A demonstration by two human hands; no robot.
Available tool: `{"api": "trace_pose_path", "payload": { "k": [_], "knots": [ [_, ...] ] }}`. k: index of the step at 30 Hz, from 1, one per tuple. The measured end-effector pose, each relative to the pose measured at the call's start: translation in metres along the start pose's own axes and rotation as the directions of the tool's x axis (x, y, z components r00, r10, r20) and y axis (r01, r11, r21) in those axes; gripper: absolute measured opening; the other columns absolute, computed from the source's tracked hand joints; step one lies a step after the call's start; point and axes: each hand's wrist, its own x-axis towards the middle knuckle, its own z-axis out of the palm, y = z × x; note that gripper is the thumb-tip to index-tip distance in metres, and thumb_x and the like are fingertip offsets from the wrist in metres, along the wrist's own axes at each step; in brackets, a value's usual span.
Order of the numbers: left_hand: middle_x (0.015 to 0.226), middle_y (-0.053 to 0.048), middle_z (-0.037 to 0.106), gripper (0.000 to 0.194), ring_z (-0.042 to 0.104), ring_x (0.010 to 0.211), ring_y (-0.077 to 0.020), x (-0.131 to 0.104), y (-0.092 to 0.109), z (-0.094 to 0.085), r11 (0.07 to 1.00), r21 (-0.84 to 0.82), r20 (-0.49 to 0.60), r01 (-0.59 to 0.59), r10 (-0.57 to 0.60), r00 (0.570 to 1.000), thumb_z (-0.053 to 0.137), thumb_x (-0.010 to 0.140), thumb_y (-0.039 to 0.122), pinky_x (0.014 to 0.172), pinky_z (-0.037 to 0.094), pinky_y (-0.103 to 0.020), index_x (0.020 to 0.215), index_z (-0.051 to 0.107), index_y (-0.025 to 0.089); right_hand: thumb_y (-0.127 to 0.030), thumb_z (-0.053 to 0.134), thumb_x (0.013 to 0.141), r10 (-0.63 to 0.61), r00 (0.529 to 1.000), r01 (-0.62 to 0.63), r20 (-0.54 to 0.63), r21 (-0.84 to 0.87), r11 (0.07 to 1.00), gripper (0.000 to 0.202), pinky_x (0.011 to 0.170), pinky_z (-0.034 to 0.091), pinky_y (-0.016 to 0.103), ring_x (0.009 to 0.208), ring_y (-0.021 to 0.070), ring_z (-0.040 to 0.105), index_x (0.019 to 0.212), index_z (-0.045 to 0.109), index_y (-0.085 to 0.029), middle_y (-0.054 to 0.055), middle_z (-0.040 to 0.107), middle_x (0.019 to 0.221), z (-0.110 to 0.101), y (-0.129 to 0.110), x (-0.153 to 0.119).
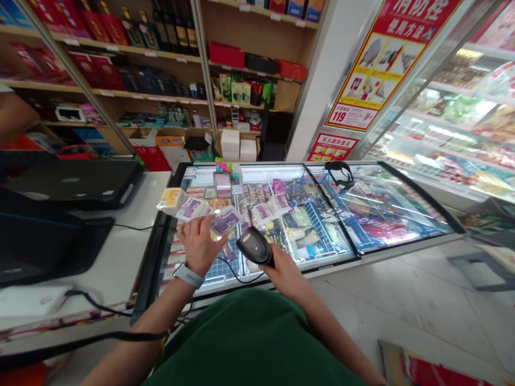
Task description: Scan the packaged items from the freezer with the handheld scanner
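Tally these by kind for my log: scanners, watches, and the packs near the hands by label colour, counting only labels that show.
Scanner: 1
Watch: 1
Purple-labelled packs: 4
Yellow-labelled pack: 1
Total: 7

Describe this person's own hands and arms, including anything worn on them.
The left hand is ungloved, and its wrist carries a watch with a pale blue-grey band. The right hand is also ungloved, with no watch or bracelet visible on that wrist. Both forearms are bare, with no sleeve showing over them. The fingers show no visible rings.
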Motion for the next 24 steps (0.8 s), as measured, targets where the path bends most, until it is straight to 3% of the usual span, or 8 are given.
{"api": "trace_pose_path", "payload": {
  "k": [15,24],
  "knots": [
    [0.114,-0.014,0.061,0.057,0.05,0.111,-0.0324,-0.0009,0.0029,0.0014,0.999,0.042,0.019,-0.013,0.012,1.0,0.064,0.077,0.051,0.107,0.022,-0.049,0.123,0.054,0.019,-0.015,0.059,0.082,-0.004,1.0,0.004,0.019,0.0,1.0,0.027,0.085,0.044,0.033,0.099,0.0227,0.059,0.106,0.049,-0.019,0.008,0.062,0.105,0.0046,0.0083,0.0007],
    [0.115,-0.014,0.061,0.055,0.05,0.112,-0.0328,-0.0015,0.0005,0.0042,1.0,0.021,0.04,0.009,-0.009,0.999,0.063,0.078,0.048,0.108,0.021,-0.05,0.123,0.054,0.019,-0.018,0.059,0.08,0.031,0.999,-0.031,0.042,0.008,0.999,0.024,0.085,0.044,0.035,0.099,0.0237,0.059,0.103,0.049,-0.021,0.007,0.062,0.103,0.0024,0.0016,0.0031]
  ]
}}
